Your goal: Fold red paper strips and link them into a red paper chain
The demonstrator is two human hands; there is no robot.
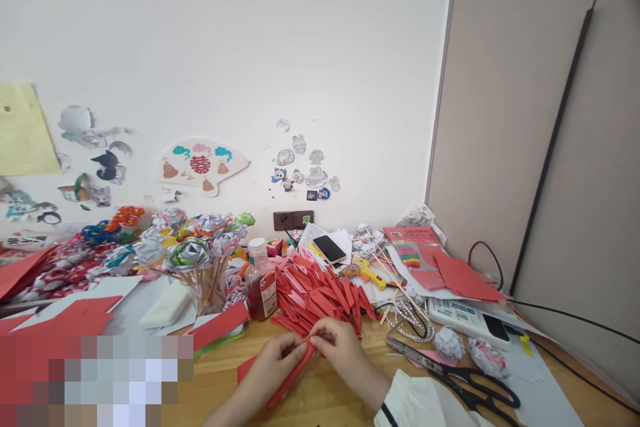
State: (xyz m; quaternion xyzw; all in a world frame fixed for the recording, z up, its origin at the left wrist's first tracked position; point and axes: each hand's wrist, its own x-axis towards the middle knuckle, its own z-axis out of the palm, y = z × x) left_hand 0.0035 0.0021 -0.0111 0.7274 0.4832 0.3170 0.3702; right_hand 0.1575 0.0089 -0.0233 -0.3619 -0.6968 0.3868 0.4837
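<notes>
1. Head view: one wooden table [325,403], crowded along the wall, bare at the near edge.
2. One heap of folded red pieces [320,290], narrow and pointed, a few pinkish, just beyond the hands. From where I stand, I reckon these as work done, many in number.
3. Flat red sheets [467,277], at both sides of the table; whether they await folding I cannot tell.
4. Right hand [345,350]: thumb and forefinger pinched together on the upper end of a red strip [293,380].
5. Left hand [275,360]: thumb and fingertips closed on the same piece, just beside the right.
6. Red strip, one, held between both hands over bare wood: long, narrow, straight-edged, slanting toward the near edge. Part-folded, I judge; this one remains unfinished.
</notes>
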